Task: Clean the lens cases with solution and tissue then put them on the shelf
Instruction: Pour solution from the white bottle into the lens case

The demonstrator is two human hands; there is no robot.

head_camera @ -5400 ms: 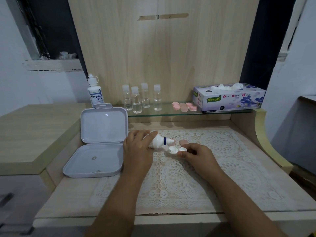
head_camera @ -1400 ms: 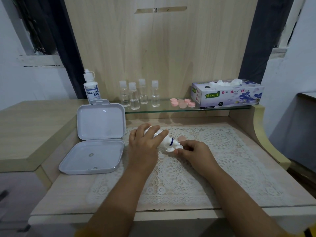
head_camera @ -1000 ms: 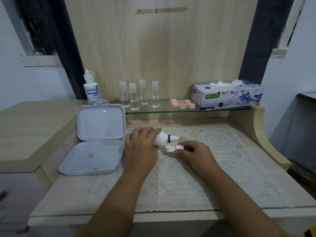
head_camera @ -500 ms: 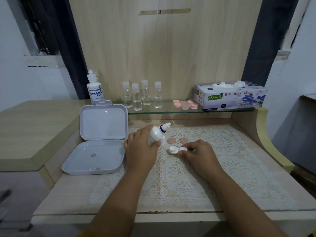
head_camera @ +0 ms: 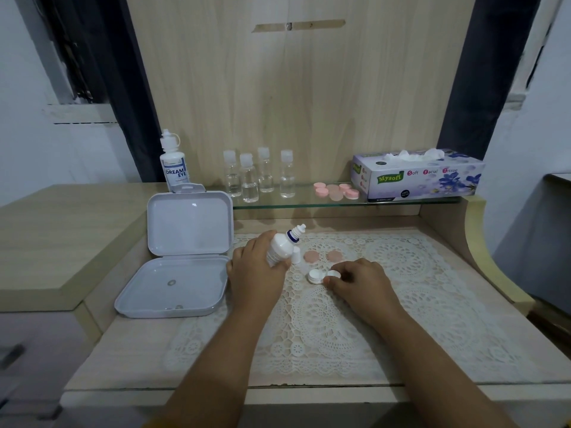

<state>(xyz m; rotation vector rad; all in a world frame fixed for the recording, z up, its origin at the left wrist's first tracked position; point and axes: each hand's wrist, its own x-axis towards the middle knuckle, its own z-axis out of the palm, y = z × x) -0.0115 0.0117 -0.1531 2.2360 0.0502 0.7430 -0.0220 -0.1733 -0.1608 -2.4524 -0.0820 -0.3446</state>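
Note:
My left hand (head_camera: 253, 270) grips a small white solution bottle (head_camera: 282, 247), its nozzle tilted up and to the right. A white lens case (head_camera: 321, 275) lies on the lace mat (head_camera: 386, 307), and my right hand (head_camera: 361, 281) pinches its right end. Two pink caps (head_camera: 323, 256) lie on the mat just behind the case. The bottle's small clear cap (head_camera: 296, 255) stands beside the bottle. On the glass shelf (head_camera: 309, 200) lie pink lens cases (head_camera: 336, 190) and a tissue box (head_camera: 417, 174).
An open white plastic box (head_camera: 182, 257) sits left of my left hand. Several small clear bottles (head_camera: 258, 176) and a larger solution bottle (head_camera: 174, 163) stand at the shelf's left. A curved wooden side panel (head_camera: 482, 242) bounds the desk on the right.
My left hand has swung the solution bottle from pointing down over the lens case to nozzle up and away from it. My right hand stays on the case.

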